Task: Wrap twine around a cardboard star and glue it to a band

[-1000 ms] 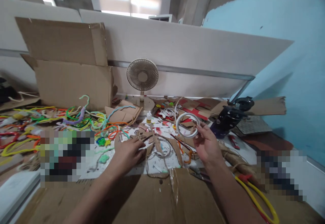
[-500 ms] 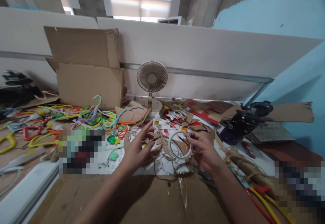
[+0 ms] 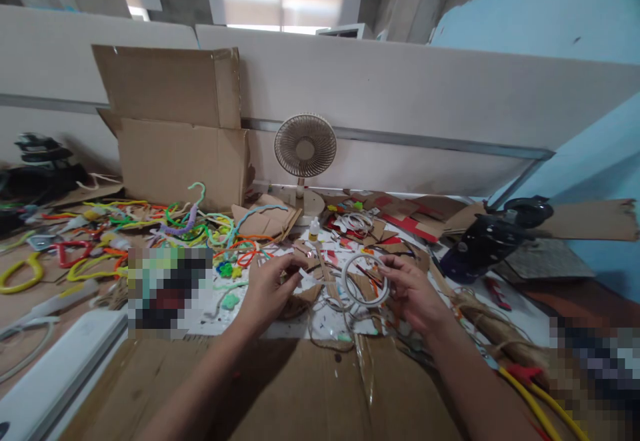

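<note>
My right hand (image 3: pixel 415 294) grips the right side of a white ring (image 3: pixel 345 286), holding it upright above the littered table. The ring's hollow middle shows scraps behind it. Left of the ring, my left hand (image 3: pixel 270 291) is closed in a pinch on a thin pale strip (image 3: pixel 314 279). This strip stretches towards the ring; whether it joins the ring is too faint to tell. Beneath both hands lie a loose cord (image 3: pixel 325 346) and cardboard scraps. A small glue bottle (image 3: pixel 314 230) with a yellowish label stands just beyond them.
A desk fan (image 3: pixel 305 147) stands at the back. Tangled coloured pipe-cleaner-like pieces (image 3: pixel 220 227) lie left, beside an upright cardboard box (image 3: pixel 183 161). On the right are a dark container (image 3: pixel 467 244), a red-handled cutter (image 3: pixel 497 293) and a brown roll (image 3: pixel 495 334). Flat cardboard (image 3: pixel 280 394) covers the near edge.
My left fingers have closed from a spread pose into a pinch, with a pale strip now visible at them. The ring stays in my right hand. The whole view has shifted slightly.
</note>
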Demonstrator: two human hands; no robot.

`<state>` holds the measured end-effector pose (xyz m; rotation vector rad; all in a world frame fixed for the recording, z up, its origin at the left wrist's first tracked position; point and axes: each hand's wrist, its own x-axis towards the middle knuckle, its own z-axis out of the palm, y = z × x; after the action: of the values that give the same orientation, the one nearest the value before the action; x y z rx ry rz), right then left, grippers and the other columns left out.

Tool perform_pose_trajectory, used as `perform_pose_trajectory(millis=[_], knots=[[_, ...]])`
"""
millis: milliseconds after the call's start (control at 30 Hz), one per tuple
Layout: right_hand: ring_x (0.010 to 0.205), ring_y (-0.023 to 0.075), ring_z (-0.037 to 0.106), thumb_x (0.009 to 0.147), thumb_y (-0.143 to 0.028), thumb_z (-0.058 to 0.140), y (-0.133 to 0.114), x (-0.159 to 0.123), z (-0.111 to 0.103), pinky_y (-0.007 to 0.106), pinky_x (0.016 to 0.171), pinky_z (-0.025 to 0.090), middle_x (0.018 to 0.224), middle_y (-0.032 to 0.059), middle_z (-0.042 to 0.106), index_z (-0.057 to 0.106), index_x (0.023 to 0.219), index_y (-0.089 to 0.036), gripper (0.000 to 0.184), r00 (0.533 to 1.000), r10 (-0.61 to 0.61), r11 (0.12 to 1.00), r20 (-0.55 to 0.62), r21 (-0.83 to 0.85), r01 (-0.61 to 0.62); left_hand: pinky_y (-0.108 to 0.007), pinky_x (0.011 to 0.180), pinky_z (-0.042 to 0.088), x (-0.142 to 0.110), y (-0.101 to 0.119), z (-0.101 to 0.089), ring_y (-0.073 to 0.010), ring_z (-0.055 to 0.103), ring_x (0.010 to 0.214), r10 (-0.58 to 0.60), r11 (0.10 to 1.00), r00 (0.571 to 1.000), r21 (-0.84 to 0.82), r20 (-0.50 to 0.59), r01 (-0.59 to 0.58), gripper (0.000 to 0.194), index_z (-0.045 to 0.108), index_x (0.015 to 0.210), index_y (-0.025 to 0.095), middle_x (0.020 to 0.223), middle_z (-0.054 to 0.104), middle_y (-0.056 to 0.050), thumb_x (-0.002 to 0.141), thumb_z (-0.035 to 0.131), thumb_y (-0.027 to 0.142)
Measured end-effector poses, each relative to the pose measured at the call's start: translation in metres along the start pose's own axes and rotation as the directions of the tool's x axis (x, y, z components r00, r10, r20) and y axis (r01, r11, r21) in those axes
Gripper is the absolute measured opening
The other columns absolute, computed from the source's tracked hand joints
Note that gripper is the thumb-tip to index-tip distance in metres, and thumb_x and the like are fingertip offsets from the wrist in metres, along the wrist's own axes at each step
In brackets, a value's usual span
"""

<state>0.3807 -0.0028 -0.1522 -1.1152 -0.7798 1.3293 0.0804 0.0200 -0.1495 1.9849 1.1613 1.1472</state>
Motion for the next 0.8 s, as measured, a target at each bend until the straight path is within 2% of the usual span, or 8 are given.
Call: perform_pose_trajectory(millis=[200,333,600,733,800], knots=[[0.057,0.0119,0.056,0.050,-0.034,0.101,0.002,0.008,-0.007,0.023,0.050,0.040,0.075,-0.0016,0.072,0.076,0.084,-0.021,0.044,0.991,-0.062,0.995,-0.118,-0.086,0.052,-0.031,0.079,0.049,0.000,0.000,0.000,-0.0205,0.071,0.084,-0.097,0.994,0.992,0.066,0.081,0.092,0.012,0.077,0.095,0.021,0.092,0.081,-0.003,0.088,0.067,0.021],[0.055,0.0111,0.050,0.051,-0.037,0.100,0.005,0.011,-0.009,0.024,0.048,0.035,0.072,-0.0025,0.069,0.076,0.084,-0.022,0.044,0.989,-0.069,0.989,-0.131,-0.140,0.051,-0.031,0.077,0.049,0.000,-0.005,0.002,-0.0212,0.070,0.082,-0.146,0.987,0.975,0.083,0.165,0.134,0.011,0.077,0.095,0.021,0.090,0.081,-0.004,0.089,0.068,0.024],[0.056,0.0109,0.048,0.047,-0.038,0.098,0.002,0.009,-0.005,0.025,0.050,0.034,0.072,-0.0035,0.065,0.074,0.079,-0.022,0.043,0.978,-0.121,0.970,-0.171,-0.231,0.080,-0.033,0.086,0.053,0.001,-0.008,0.002,-0.0238,0.075,0.095,-0.182,0.975,0.968,0.162,0.175,0.154,0.016,0.081,0.094,0.025,0.101,0.085,-0.004,0.093,0.065,0.025],[0.056,0.0118,0.048,0.048,-0.044,0.099,0.005,0.012,-0.007,0.026,0.051,0.032,0.069,-0.0033,0.064,0.075,0.080,-0.022,0.046,0.975,-0.142,0.949,-0.171,-0.303,0.085,-0.035,0.091,0.054,0.000,-0.008,0.006,-0.0259,0.078,0.100,-0.199,0.971,0.966,0.166,0.163,0.172,0.021,0.085,0.098,0.024,0.104,0.086,-0.006,0.093,0.064,0.021],[0.058,0.0139,0.050,0.050,-0.049,0.098,0.008,0.014,-0.010,0.027,0.053,0.035,0.068,-0.0026,0.064,0.076,0.082,-0.022,0.048,0.971,-0.179,0.925,-0.159,-0.364,0.111,-0.036,0.090,0.055,-0.001,-0.007,0.009,-0.0262,0.079,0.099,-0.216,0.969,0.964,0.156,0.152,0.193,0.022,0.085,0.099,0.024,0.104,0.086,-0.006,0.093,0.065,0.020]])
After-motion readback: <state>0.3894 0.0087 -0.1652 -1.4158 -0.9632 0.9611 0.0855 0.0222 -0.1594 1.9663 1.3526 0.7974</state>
